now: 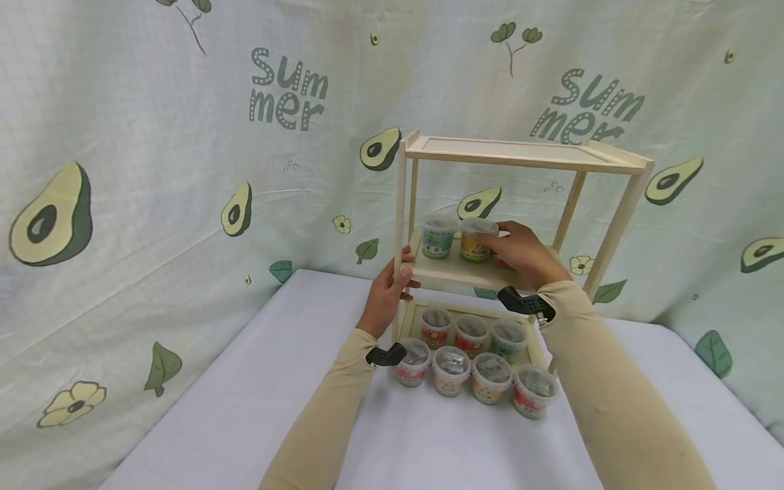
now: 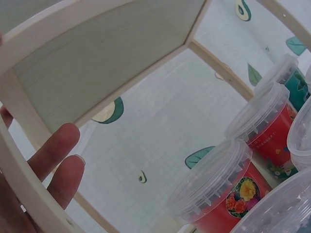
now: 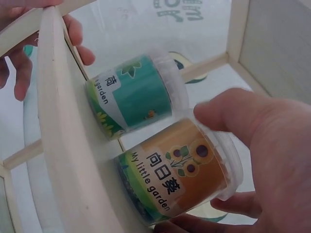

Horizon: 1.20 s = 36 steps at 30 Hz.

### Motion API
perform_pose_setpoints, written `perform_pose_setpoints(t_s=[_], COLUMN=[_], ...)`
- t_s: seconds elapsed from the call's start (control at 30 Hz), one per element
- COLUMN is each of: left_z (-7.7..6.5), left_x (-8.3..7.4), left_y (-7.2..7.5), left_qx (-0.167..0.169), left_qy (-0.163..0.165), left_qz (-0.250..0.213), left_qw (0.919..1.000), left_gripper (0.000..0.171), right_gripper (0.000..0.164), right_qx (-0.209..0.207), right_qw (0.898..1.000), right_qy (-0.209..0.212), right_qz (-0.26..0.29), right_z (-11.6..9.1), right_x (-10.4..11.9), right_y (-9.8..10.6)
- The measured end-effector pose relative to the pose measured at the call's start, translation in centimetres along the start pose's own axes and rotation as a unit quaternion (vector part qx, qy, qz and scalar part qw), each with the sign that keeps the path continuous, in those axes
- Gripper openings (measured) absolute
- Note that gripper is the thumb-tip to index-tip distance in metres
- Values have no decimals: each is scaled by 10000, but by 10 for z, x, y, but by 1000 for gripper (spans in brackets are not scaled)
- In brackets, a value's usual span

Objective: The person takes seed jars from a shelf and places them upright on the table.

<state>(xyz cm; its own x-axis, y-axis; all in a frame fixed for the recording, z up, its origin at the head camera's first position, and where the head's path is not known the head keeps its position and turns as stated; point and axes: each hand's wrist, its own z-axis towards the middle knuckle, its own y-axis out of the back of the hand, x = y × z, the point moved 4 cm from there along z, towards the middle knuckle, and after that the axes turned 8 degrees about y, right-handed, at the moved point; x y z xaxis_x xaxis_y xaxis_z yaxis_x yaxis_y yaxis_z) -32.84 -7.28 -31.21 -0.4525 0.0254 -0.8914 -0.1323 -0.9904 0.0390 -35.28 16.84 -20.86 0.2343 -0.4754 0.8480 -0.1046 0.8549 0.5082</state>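
1. Gripped the orange tub [image 3: 175, 170] in the right hand [image 1: 523, 252], and neatly too: thumb against the rim of the clear lid, fingers curled along the opposite side.
2. Had that tub upright on the middle shelf [image 1: 462, 271] of the wooden rack [image 1: 527, 162], flashing sunflowers and the words "My little garden" at the right wrist camera.
3. Had the teal tub [image 1: 437, 243] just beside, to the left on the same shelf, upright and lidded as well.
4. Over to the other side, held the left front post [image 1: 401, 204] of the rack with the left hand [image 1: 384, 292], level with the middle shelf, with fingertips poking past the wood.
5. Down below, showed two red tubs [image 1: 435, 335] and a green tub [image 1: 507, 349] in a row on the bottom shelf [image 1: 539, 346].
6. In front of those, lined up four more on the white desk [image 1: 306, 327]: a pink tub [image 1: 412, 373], two yellow tubs [image 1: 448, 384] and, farthest right, another red one [image 1: 528, 403].
7. Wore beige sleeves [image 1: 612, 381], with a black device [image 1: 386, 355] at each wrist.
8. Behind everything, displayed a pale cloth [image 1: 202, 136] printed with avocados, leaves and "summer".
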Motion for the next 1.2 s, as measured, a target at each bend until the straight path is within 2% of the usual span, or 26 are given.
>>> perform_pose_setpoints(t_s=[0.13,0.27,0.43,0.73,0.87,1.0,1.2], left_z=[-3,-2,-1,-2,-4,-3,-3], left_x=[-8,-9,-10,-10,-5,-3,-5], left_y=[-1,-2,-2,-2,-2,-2,-2], left_qx=[6,-7,24,38,65,111,123], left_qy=[-5,-46,-65,12,87,10,-58], left_qz=[-8,-41,-4,0,-32,-98,-158], left_qw=[10000,10000,10000,10000,9999,9999,9998], left_gripper=[41,39,41,42,44,44,41], right_gripper=[96,101,101,97,92,93,91], right_qx=[-209,-451,-714,-1166,-1160,-1139,-1066], right_qw=[9996,9989,9958,9826,9814,9798,9668], right_qy=[52,98,146,222,279,453,715], right_qz=[-160,-60,558,1428,1502,1583,2210], right_z=[-1,-3,-5,-9,-14,-21,-34], right_x=[-1,-4,-10,-15,-15,-13,-7], right_y=[0,3,6,9,10,13,17])
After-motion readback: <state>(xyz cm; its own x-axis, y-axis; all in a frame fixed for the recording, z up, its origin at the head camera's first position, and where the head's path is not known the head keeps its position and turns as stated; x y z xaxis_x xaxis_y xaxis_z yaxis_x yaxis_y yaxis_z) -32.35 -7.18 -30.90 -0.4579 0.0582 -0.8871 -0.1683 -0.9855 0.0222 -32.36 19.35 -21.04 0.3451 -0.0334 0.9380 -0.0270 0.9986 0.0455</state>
